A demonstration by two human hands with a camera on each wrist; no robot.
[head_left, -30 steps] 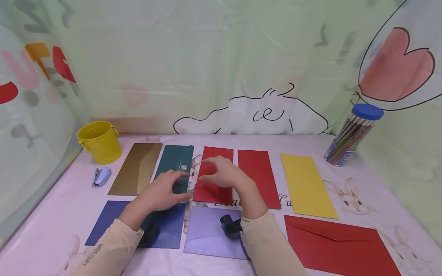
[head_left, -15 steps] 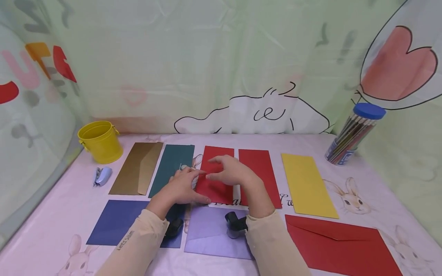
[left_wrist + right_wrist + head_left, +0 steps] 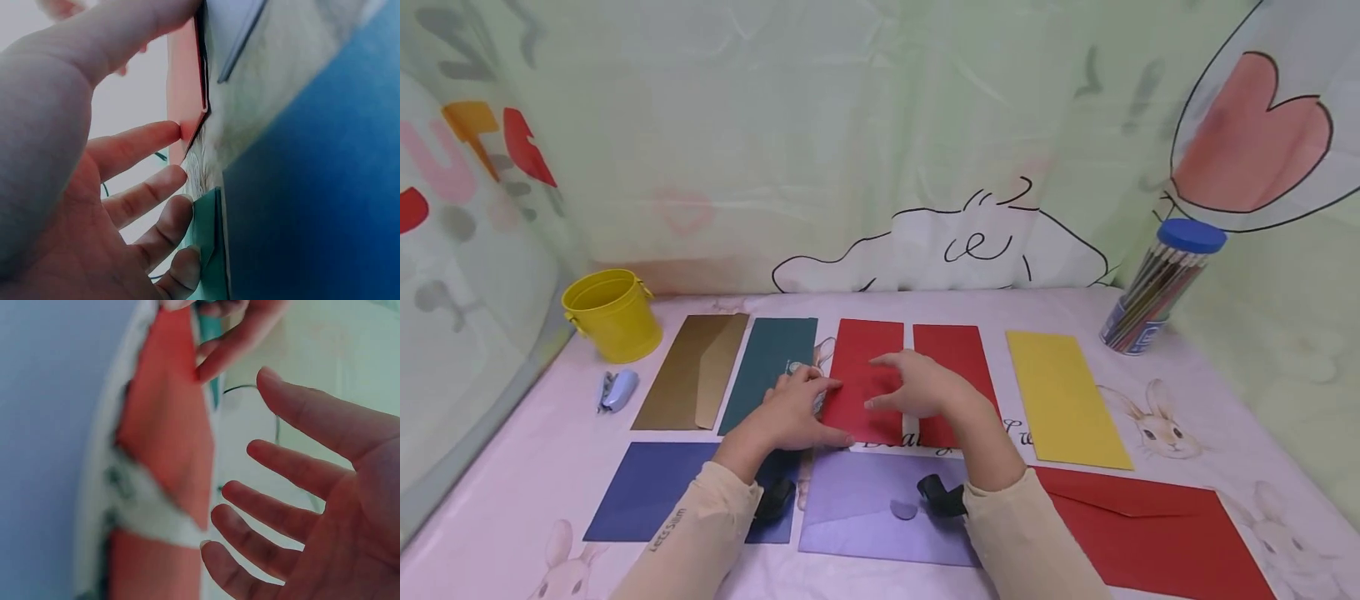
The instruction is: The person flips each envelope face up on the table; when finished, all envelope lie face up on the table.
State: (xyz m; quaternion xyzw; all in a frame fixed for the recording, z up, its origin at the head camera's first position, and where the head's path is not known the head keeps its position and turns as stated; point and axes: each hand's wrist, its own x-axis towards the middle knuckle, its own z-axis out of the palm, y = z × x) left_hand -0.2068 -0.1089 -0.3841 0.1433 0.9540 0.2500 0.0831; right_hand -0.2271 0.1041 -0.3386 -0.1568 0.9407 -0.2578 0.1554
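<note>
1. The left red envelope (image 3: pixel 865 350) lies flat on the table (image 3: pixel 775 575), between a green envelope (image 3: pixel 775 346) and a second red envelope (image 3: pixel 949 350).
2. A brown envelope (image 3: pixel 681 375) and a yellow envelope (image 3: pixel 1067 400) flank these; a yellow bucket (image 3: pixel 625 329) and a jar of pencils (image 3: pixel 1157 283) stand farther out.
3. A blue envelope (image 3: pixel 655 483) and a lavender envelope (image 3: pixel 850 508) are partly hidden by the forearms.
4. The left hand (image 3: pixel 790 414) spreads its fingers wide, thumb and index touching the left red envelope's edges; the others reach the green one, contact unclear.
5. The right hand (image 3: pixel 928 386) holds nothing, fingers parted and slightly bent, above the red pair.
6. Both forearms reach inward from the near side.
</note>
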